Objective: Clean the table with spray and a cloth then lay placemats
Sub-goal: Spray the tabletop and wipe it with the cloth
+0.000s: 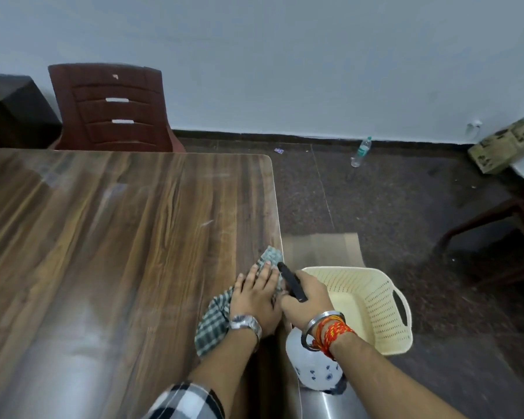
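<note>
My left hand (259, 294) presses flat, fingers spread, on a green-and-white checked cloth (214, 323) near the right edge of the wooden table (109, 237). My right hand (307, 299) grips a spray bottle by its black trigger head (291, 281), which points toward the cloth. The bottle's white body with blue marks (312, 370) hangs below my right wrist, just off the table's edge. No placemats are in view.
A cream perforated plastic basket (375, 300) stands on a lower surface right of the table. A brown plastic chair (112, 110) is at the far side. A water bottle (361, 152) lies on the dark floor. Another chair's legs (481, 219) are at right.
</note>
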A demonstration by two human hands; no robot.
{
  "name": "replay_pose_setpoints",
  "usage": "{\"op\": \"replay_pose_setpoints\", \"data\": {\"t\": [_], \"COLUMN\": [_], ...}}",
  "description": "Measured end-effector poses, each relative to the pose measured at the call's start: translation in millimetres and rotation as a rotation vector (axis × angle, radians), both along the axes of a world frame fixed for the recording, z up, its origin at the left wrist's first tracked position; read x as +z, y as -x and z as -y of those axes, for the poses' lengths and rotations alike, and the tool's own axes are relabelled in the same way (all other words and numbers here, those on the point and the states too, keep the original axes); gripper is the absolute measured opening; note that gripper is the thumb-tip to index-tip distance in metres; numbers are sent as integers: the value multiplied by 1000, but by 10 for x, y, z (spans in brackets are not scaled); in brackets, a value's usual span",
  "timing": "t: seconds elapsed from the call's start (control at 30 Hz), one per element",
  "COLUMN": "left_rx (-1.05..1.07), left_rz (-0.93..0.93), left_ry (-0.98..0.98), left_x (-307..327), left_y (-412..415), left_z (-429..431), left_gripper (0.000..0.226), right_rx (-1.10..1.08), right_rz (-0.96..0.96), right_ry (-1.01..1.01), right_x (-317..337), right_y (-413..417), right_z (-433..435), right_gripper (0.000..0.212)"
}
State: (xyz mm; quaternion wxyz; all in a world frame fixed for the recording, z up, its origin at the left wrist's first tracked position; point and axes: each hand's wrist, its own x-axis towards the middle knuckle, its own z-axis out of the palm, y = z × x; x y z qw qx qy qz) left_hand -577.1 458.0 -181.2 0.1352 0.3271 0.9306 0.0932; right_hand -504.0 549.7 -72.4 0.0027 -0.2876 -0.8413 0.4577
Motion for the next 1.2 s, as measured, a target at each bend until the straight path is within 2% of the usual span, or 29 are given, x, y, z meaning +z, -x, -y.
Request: {"op": "replay_pose_setpoints", "data": {"t": [0.17,0.33,0.53,0.6,0.7,0.83,1.0,1.1,1.2], "left_rx": [59,82,259,232,181,156,210,424,590], "left_rz": [-25,-55,-46,-45,-20,33,244,326,280], "left_ry": [-37,1,55,51,43,27,-36,-189,-475], "left_x": [10,-43,-47,-24,-7,1,237,462,723], "left_y": [1090,2055,2539,2500,2282,1600,653,209,-69], "left_z": [-339,-668,-851,-853,-853,-898,-1001,-1149,-1379], "left_gripper": [65,69,70,66,58,54,48,32,25], "right_rx": [3,-2,8,-9,-19,1,30,73,114], "right_rz": [-2,4,25,20,16,-23,-71,-86,-121], "right_ry": [1,45,79,64,-14,-61,-35,-51,-126], "right_x": [-80,-178,-229,-226,-197,-46,306,452,545], "right_y": [706,1207,1409,1416,1364,1196,916,677,443], "right_z": [-396,-764,-1159,-1276,-1429,-1569,-1741,-1909,-2067], "right_gripper": [8,5,6,5,15,29,29,29,33]}}
